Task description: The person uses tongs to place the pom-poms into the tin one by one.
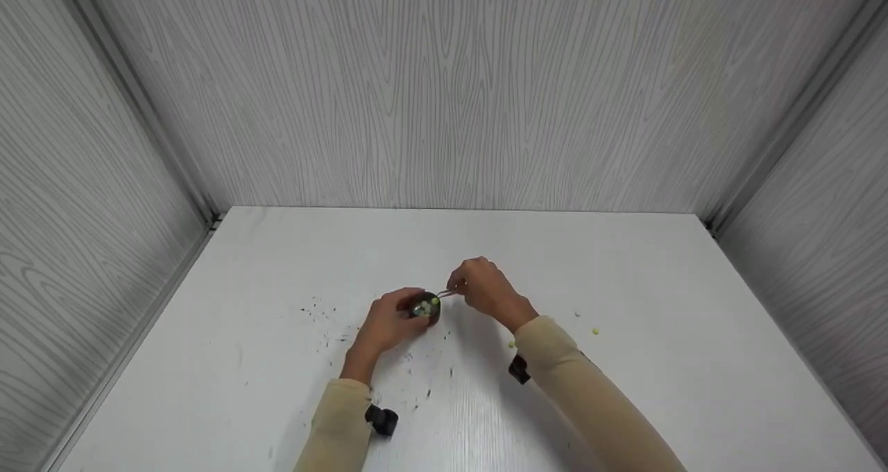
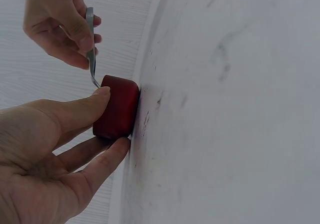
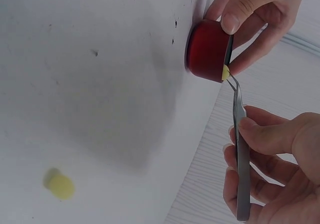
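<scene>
A small dark-red cup (image 2: 119, 107) stands on the white table. My left hand (image 1: 386, 325) holds it by the sides, thumb on one side and fingers on the other. In the head view, several pale green and yellow pieces (image 1: 425, 308) show inside it. Bent-tipped metal tweezers (image 3: 243, 169) are pinched between the thumb and fingers of my right hand (image 1: 488, 290). Their tips meet a yellow piece (image 3: 225, 73) at the cup's rim; whether they grip it, I cannot tell.
Two loose yellow pieces lie on the table to the right, one farther out (image 1: 596, 331) and one by the right sleeve (image 1: 511, 344). Dark specks and marks (image 1: 322, 312) dot the table around the left hand. Grey wood-grain walls (image 1: 444, 97) enclose the back and both sides.
</scene>
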### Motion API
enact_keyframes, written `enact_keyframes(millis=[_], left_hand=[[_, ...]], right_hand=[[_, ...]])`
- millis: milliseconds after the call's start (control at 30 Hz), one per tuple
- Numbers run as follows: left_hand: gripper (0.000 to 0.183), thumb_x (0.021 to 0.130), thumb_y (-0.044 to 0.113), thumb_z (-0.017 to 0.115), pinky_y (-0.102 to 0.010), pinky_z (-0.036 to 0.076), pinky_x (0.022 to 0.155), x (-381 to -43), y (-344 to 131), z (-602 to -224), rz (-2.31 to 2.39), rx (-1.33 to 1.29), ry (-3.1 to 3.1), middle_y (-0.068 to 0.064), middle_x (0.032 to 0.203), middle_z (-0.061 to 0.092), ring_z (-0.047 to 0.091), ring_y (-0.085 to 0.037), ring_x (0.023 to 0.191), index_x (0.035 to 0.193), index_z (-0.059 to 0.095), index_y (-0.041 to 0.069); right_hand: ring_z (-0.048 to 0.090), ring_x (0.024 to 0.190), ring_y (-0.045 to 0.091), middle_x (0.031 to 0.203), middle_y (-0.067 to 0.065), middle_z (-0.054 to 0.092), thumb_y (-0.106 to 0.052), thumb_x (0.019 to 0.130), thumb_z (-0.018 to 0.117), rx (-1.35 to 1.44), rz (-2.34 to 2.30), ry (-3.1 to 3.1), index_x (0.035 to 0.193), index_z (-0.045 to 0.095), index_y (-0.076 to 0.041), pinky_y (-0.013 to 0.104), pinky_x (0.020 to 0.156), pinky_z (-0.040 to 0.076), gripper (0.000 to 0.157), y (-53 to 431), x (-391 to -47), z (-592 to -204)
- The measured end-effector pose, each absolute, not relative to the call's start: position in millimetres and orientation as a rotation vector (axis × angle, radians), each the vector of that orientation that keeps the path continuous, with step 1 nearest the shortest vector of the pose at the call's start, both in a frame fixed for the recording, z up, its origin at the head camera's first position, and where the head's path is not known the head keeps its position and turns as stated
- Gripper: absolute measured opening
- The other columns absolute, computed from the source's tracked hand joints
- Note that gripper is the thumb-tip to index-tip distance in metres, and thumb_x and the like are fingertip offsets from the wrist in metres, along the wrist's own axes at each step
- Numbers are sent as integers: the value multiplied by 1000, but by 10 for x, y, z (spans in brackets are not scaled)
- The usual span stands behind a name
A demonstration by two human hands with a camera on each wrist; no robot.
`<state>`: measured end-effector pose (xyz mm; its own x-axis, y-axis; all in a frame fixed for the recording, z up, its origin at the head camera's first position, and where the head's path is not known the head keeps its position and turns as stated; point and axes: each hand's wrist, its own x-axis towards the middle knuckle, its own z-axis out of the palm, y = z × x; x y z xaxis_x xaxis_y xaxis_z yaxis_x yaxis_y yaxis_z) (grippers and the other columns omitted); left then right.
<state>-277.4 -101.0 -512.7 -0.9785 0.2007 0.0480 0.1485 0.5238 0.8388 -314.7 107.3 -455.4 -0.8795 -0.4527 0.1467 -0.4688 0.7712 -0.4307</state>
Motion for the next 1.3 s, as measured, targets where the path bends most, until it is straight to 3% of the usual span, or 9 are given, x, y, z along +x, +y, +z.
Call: enact_keyframes(millis=[700, 1300], left_hand=[[48, 91, 8, 76, -53, 49, 111, -2790, -1024, -5151, 1501, 297, 2678, -17, 137, 67, 63, -36, 129, 138, 64, 8], [51, 91, 7, 76, -54, 49, 111, -2784, -1019, -5130, 1477, 319, 2688, -20, 139, 65, 62, -38, 129, 140, 62, 5]], right_hand=[[74, 100, 28, 100, 11, 79, 3, 92, 72, 761, 770, -2882, 99, 83, -4, 43, 86, 62, 15, 1197, -3092, -4543], [73, 88, 23, 95, 9, 78, 3, 91, 74, 738, 835, -2841, 96, 83, -6, 38, 77, 62, 15, 1787, -2848, -4548]])
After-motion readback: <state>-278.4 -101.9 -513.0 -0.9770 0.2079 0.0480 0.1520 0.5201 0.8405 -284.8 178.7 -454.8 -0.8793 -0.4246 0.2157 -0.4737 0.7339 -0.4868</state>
